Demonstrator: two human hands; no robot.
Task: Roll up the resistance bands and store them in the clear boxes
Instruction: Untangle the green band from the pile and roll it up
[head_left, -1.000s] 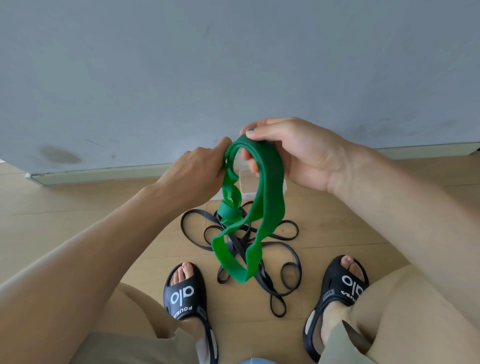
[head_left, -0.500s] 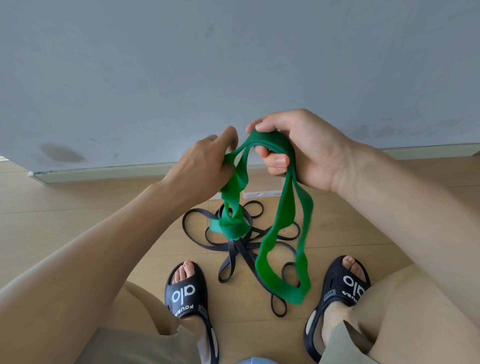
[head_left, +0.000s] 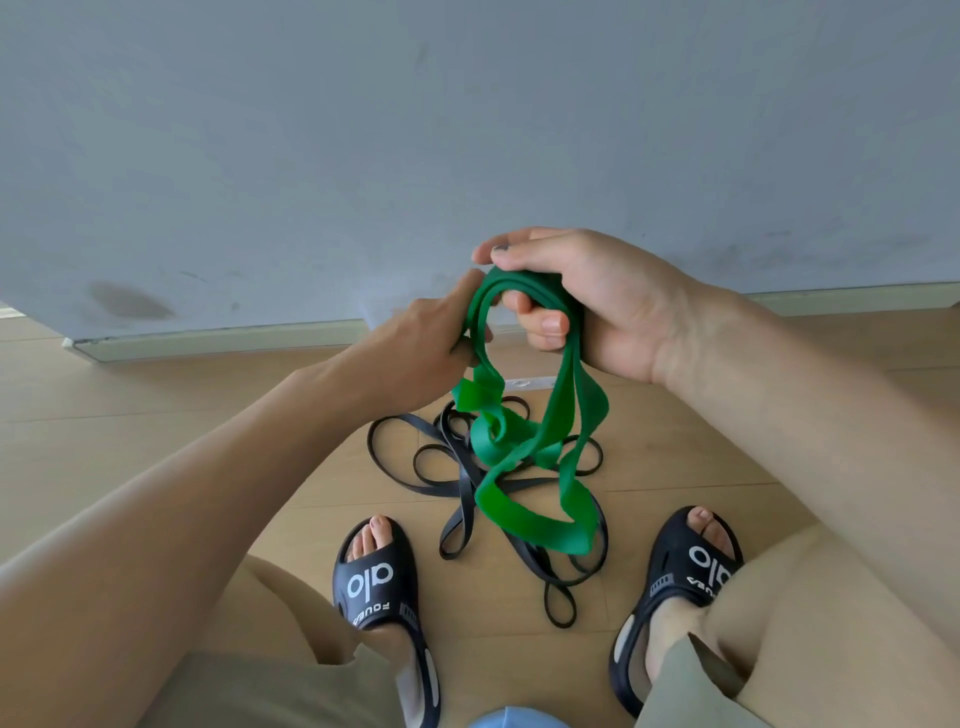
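both hands raised above the black bands: right hand clutches the green band, left hand pinches it.

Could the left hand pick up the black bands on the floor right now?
Probably not yet: the left hand grips the green band, which hangs over the black bands. Nothing else blocks them.

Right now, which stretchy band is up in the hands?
The green band. Both the left hand and right hand grip it, while the black bands lie on the floor.
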